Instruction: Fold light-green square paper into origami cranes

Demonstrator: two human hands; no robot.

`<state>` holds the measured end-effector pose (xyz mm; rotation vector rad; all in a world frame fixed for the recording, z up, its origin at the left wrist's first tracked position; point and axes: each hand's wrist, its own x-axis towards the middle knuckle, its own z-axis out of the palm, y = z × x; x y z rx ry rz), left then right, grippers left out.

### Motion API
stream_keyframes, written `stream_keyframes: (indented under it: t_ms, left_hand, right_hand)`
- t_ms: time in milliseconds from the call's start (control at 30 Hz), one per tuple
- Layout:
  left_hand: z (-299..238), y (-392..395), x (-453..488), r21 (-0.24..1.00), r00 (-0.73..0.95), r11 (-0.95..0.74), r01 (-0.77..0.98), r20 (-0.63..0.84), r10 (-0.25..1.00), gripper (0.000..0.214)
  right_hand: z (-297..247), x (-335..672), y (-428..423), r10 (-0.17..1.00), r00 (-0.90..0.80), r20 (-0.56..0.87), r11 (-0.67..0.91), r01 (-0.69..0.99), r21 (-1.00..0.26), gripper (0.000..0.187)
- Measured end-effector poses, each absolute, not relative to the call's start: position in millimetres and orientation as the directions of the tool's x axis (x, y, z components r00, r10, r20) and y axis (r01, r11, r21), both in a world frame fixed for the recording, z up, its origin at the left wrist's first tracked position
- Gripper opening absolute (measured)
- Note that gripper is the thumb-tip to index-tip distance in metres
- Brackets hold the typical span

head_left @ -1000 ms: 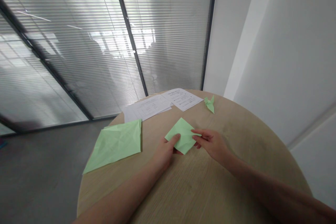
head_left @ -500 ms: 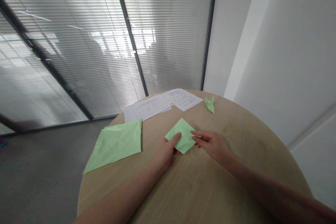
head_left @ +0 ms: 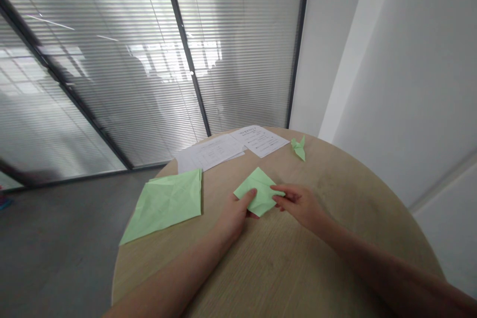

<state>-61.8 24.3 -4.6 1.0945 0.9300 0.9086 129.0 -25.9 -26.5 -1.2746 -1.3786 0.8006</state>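
Observation:
A small light-green sheet of folded paper, roughly diamond-shaped, is held between my two hands above the table. My left hand grips its left side, thumb pressed on top and fingers underneath. At the opposite corner, my right hand pinches the tip between thumb and fingers. Creases run across the paper's face; its underside is hidden. Farther back to the right lies a small folded green paper figure, which neither hand touches.
Larger creased green paper lies at the table's left edge. Printed white sheets and another printed page rest at the far side of the round wooden table. A glass partition with blinds stands behind it.
The surface of the held paper has shifted slightly, its lower edge bending a little near the right hand. Both hands keep nearly the same place and grip.

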Motion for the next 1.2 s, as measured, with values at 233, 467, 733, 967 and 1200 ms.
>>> stream_keyframes:
  t_ms: [233, 467, 733, 967, 1200]
  left_hand:
    - [-3, 22, -62, 0.985, 0.35, 0.157, -0.065, -0.125, 0.928, 0.03]
    - [0, 21, -63, 0.994, 0.339, 0.107, 0.003, -0.102, 0.935, 0.028]
    - [-4, 23, -64, 0.996, 0.334, 0.089, 0.025, -0.092, 0.938, 0.03]
    - [-6, 22, -63, 0.993, 0.372, 0.115, -0.016, -0.101, 0.923, 0.031]
    - [-8, 25, -64, 0.996, 0.358, 0.084, -0.018, -0.072, 0.931, 0.029]
  right_hand:
    - [-16, 123, -29, 0.963, 0.194, 0.187, 0.183, 0.039, -0.982, 0.04]
    - [-8, 125, -28, 1.0, 0.031, 0.003, 0.001, 0.066, -0.998, 0.048]
    - [-3, 131, -28, 0.998, -0.041, -0.054, -0.048, 0.128, -0.991, 0.047]
    - [-9, 132, -26, 0.999, -0.047, -0.016, -0.008, 0.151, -0.988, 0.042]
    - [-7, 133, -27, 0.994, -0.011, -0.109, -0.106, 0.143, -0.984, 0.032]
